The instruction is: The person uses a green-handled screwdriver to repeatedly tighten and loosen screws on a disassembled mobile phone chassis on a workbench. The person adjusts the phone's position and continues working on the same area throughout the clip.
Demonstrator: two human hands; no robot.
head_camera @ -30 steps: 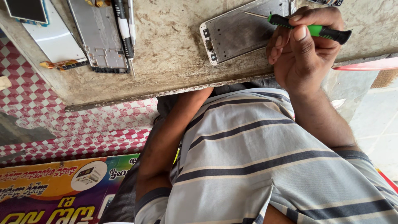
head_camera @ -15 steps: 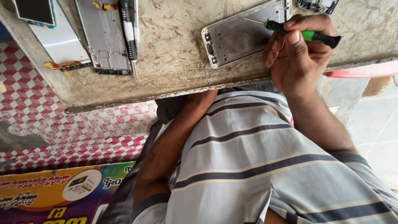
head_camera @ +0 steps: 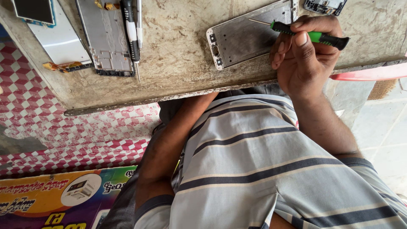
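**Green-handled screwdriver over a bare phone frame**

Green and black in the handle, thin steel in the shaft — screwdriver [head_camera: 311, 36] pinched in the right hand [head_camera: 307, 59], thumb pressed along the grip, fingers curled beneath. Tip lying over the upper part of the frame [head_camera: 250, 36], a pale metal phone chassis flat on the bench [head_camera: 178, 63], tilted, its near end close to the bench edge. Whether the tip touches metal cannot be told.

Left hand out of sight: bare forearm [head_camera: 169, 144] running down under the bench edge, so its state cannot be told.

Further left on the worn, stained bench — a second chassis [head_camera: 104, 38] with a dark connector strip along its lower edge, a black and white tool [head_camera: 131, 29] and slim tweezers [head_camera: 139, 25] just beside it, and a white panel [head_camera: 59, 38] with an orange flex cable [head_camera: 68, 66] at its near end. Dark screen [head_camera: 34, 10] at top left, small circuit board [head_camera: 324, 6] at top right, both cut off by the picture's border.

Grey striped shirt [head_camera: 263, 169] filling the lower part; red and white checked cloth [head_camera: 51, 123] and a colourful poster [head_camera: 55, 199] below left.
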